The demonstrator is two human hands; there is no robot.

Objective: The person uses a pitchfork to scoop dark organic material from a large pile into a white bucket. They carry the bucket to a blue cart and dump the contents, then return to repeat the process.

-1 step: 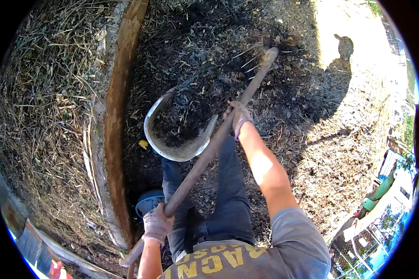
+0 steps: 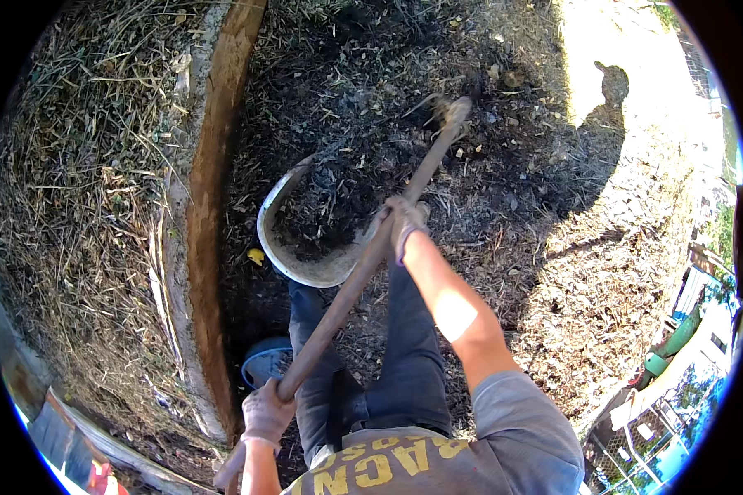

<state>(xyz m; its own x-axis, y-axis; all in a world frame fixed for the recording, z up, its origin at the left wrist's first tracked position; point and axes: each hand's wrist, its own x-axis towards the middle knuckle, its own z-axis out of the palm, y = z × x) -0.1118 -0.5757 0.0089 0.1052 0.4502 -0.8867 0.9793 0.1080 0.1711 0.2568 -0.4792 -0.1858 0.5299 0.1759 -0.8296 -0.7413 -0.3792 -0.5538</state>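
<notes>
Both my hands, in pale work gloves, grip a long wooden handle point(image 2: 338, 309) that slants from the lower left to the far middle. My left hand point(image 2: 267, 412) is closed round it near its lower end, beside my left leg. Farther up, my right hand point(image 2: 404, 224) is wrapped round the shaft. At its far end is a tool head point(image 2: 452, 111) with straw about it, low over dark soil; its exact shape I cannot make out. Left of the shaft lies a white curved tub-like piece point(image 2: 277, 256) with dark soil and litter inside; the handle passes over its right side.
A rough wooden board point(image 2: 210, 190) runs along the left, with a heap of dry straw point(image 2: 82, 198) beyond it. Near my left foot stands a blue bucket point(image 2: 266, 363). A small yellow object point(image 2: 256, 256) lies by the board. Wire fencing point(image 2: 636, 441) shows at lower right.
The handle has shifted left and back toward me with both my hands still on it. Its far end has come left and nearer. The tub-like piece stays put.
</notes>
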